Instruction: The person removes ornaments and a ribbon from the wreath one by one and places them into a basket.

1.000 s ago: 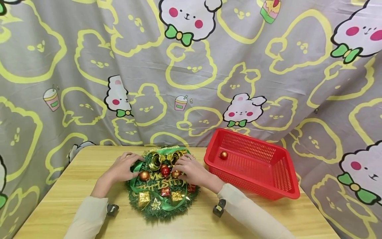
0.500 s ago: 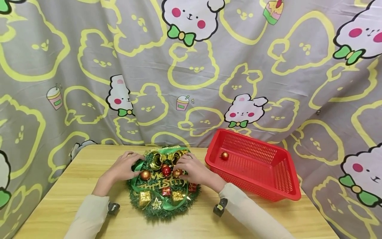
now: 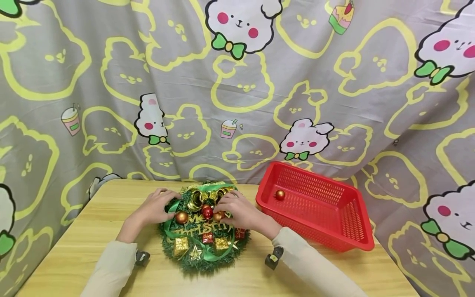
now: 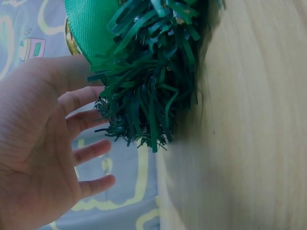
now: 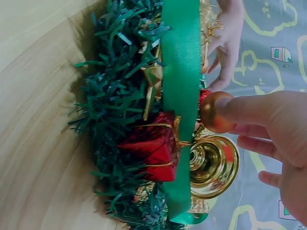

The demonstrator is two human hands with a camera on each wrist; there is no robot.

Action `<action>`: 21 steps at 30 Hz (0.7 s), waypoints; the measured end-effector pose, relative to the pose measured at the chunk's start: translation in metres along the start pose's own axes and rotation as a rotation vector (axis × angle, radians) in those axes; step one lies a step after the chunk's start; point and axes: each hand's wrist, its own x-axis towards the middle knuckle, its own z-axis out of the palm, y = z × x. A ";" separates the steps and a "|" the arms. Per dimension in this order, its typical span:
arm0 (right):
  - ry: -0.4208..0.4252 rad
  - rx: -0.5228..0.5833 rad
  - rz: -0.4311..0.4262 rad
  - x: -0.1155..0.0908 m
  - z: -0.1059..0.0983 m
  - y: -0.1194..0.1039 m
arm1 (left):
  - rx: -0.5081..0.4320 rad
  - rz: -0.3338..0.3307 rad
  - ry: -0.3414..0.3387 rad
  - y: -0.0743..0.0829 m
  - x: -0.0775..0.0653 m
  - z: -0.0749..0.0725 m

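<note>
A green tinsel Christmas wreath (image 3: 202,266) lies on the table, with a green ribbon (image 5: 181,72), gold bells (image 5: 216,165) and gold lettering (image 3: 204,228). My right hand (image 3: 241,210) pinches a gold Christmas ball (image 5: 216,112) between thumb and fingers, just right of a shiny red ball (image 3: 207,212). At the wreath's left edge is my left hand (image 3: 156,209), its fingers spread and slightly bent beside the tinsel (image 4: 144,96). Its thumb reaches toward a second gold ball (image 3: 181,218); in the left wrist view the thumb's tip is hidden behind the ribbon.
A red perforated basket (image 3: 315,231) stands at the right of the wooden table (image 3: 92,206), holding one gold ball (image 3: 280,195). Gold and red gift boxes (image 3: 181,246) and a gold star (image 3: 196,252) sit on the wreath's lower part. A patterned curtain (image 3: 237,152) hangs behind.
My right hand and the gold ball it pinches have shifted slightly left toward the red ball. The left hand stays at the wreath's edge. The head view has drifted a little.
</note>
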 end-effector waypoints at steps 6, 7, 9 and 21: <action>0.002 0.070 0.032 0.003 -0.005 0.000 | -0.002 0.000 0.002 0.000 -0.001 0.001; 0.001 0.079 0.036 0.003 -0.006 0.000 | -0.002 0.001 0.001 0.000 -0.001 0.001; -0.002 0.096 0.044 0.004 -0.007 0.001 | -0.002 0.002 0.000 -0.001 -0.001 0.002; -0.145 0.185 0.032 0.007 -0.035 0.008 | -0.003 -0.001 0.002 -0.002 0.000 0.002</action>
